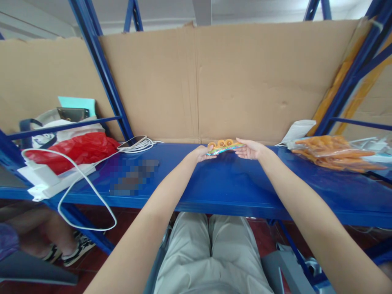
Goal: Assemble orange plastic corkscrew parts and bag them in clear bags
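Note:
Between my hands, close to the cardboard at the back of the blue shelf, is a small flat colourful packet (224, 148) with a blue-green lower edge. Orange-yellow rings (221, 143) show along its top; I cannot tell whether they are printed or solid. My left hand (203, 153) is closed on the packet's left end, thumb on top. At the right end, my right hand (248, 149) pinches it between thumb and fingers. Both arms are stretched forward over the shelf.
On the right lie clear bags of orange items (333, 151). To the left are a red plastic bag (76, 153), a white power strip (61, 183) with a looping cable, and a coiled white cable (142, 145). Blue posts (105, 73) flank the cardboard wall (245, 81). Another person's legs show lower left.

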Demonstrator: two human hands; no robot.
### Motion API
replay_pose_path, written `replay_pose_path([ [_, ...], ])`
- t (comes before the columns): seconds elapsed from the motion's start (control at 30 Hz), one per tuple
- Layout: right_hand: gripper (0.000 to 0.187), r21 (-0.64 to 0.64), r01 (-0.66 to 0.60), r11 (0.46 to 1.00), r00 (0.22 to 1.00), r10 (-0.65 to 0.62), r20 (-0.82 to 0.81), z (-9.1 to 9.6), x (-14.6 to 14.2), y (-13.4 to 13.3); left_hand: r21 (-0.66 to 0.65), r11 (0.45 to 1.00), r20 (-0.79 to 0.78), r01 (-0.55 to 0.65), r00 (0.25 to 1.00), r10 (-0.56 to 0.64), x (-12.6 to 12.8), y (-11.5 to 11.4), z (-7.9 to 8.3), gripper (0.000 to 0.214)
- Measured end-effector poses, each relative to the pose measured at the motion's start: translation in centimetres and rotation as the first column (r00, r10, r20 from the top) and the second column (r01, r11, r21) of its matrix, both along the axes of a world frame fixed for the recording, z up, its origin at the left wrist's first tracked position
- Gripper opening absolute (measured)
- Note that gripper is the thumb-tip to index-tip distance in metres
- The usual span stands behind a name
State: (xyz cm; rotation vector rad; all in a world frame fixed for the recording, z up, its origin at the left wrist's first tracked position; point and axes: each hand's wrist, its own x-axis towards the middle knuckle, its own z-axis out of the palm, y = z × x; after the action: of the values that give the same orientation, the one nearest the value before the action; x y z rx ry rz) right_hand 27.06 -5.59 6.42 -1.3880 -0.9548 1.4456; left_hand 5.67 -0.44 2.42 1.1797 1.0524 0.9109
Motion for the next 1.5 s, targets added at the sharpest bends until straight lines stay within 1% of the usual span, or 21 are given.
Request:
replay_pose_path([
  [0.13,0.019,0.019,0.059,0.998,0.998,-0.060,0.025,0.1,0.0,0.1,-0.057,0.997,-0.226,0.050,0.972,-0.062,0.3,1.2,0.0,0.025],
  [0.23,0.020,0.022,0.103,0.994,0.990,-0.104,0.090,0.3,0.2,0.7,-0.080,0.996,-0.329,0.037,0.942,-0.062,0.9,1.8,1.0,0.029],
  [0.3,0.021,0.095,0.170,0.981,0.984,-0.175,0.045,0.8,0.2,1.1,-0.032,0.999,-0.286,0.022,0.958,-0.030,1.5,2.1,2.1,0.028],
  [0.37,0.022,0.194,0.250,0.949,0.968,-0.244,-0.054,1.6,0.0,1.5,0.062,0.998,-0.157,0.005,0.988,0.005,2.2,2.3,3.4,0.028],
  [0.4,0.023,0.227,0.281,0.932,0.959,-0.265,-0.097,2.1,-0.1,1.6,0.090,0.996,-0.125,-0.010,0.992,0.022,2.5,2.3,4.0,0.028],
  [0.5,0.021,0.272,0.319,0.908,0.945,-0.283,-0.164,3.4,-0.4,1.8,0.117,0.993,-0.125,-0.022,0.992,0.037,2.8,2.3,5.5,0.026],
  [0.6,0.013,0.325,0.339,0.883,0.937,-0.288,-0.196,4.5,-0.3,1.9,0.200,0.980,-0.094,0.013,0.996,0.006,2.4,1.9,6.9,0.027],
  [0.67,0.008,0.361,0.355,0.862,0.932,-0.299,-0.203,5.1,0.0,2.0,0.233,0.972,-0.144,0.022,0.990,0.012,2.1,1.6,7.7,0.025],
  [0.73,0.007,0.406,0.372,0.835,0.927,-0.313,-0.207,5.5,0.2,2.2,0.294,0.956,-0.130,0.025,0.991,0.014,2.0,1.3,8.3,0.023],
  [0.8,0.008,0.434,0.370,0.821,0.929,-0.317,-0.190,5.8,0.3,2.3,0.292,0.956,-0.177,0.044,0.984,0.009,2.2,1.1,8.4,0.022],
  [0.9,0.006,0.439,0.367,0.821,0.930,-0.338,-0.145,5.9,0.1,2.5,0.232,0.968,-0.266,0.098,0.963,-0.034,2.6,1.0,8.0,0.021],
  [1.03,0.009,0.467,0.437,0.769,0.895,-0.421,-0.145,5.5,-0.1,2.3,0.216,0.964,-0.321,0.155,0.944,-0.080,3.5,0.6,6.6,0.014],
  [1.07,0.011,0.464,0.445,0.766,0.889,-0.439,-0.127,5.4,-0.1,2.2,0.202,0.964,-0.346,0.174,0.933,-0.096,3.8,0.5,6.3,0.011],
  [1.13,0.014,0.441,0.437,0.784,0.886,-0.459,-0.062,5.4,0.1,2.0,0.162,0.966,-0.390,0.200,0.913,-0.123,4.3,0.3,5.9,0.009],
  [1.2,0.012,0.431,0.425,0.796,0.886,-0.463,-0.021,5.7,0.5,1.8,0.192,0.969,-0.339,0.157,0.937,-0.085,4.6,0.3,5.8,0.011],
  [1.23,0.011,0.446,0.431,0.784,0.882,-0.470,-0.027,5.9,0.8,1.8,0.226,0.967,-0.277,0.116,0.959,-0.050,4.7,0.4,6.0,0.013],
  [1.3,0.009,0.519,0.455,0.723,0.867,-0.493,-0.074,6.7,1.2,2.0,0.284,0.958,-0.123,0.028,0.992,0.007,4.6,0.5,6.6,0.016],
  [1.37,0.009,0.599,0.448,0.664,0.860,-0.502,-0.087,7.5,1.5,2.3,0.255,0.966,-0.071,0.051,0.997,-0.034,4.3,0.7,7.4,0.017],
  [1.4,0.010,0.633,0.426,0.646,0.864,-0.497,-0.074,7.8,1.6,2.6,0.251,0.965,-0.044,0.070,0.997,-0.061,4.1,0.7,7.8,0.018],
  [1.47,0.014,0.700,0.365,0.614,0.876,-0.480,-0.035,8.4,1.5,3.0,0.313,0.947,0.061,0.073,0.993,-0.097,3.6,0.7,8.7,0.022],
  [1.5,0.016,0.731,0.335,0.595,0.881,-0.473,-0.019,8.7,1.5,3.2,0.365,0.930,0.131,0.046,0.986,-0.101,3.3,0.7,9.3,0.024],
])
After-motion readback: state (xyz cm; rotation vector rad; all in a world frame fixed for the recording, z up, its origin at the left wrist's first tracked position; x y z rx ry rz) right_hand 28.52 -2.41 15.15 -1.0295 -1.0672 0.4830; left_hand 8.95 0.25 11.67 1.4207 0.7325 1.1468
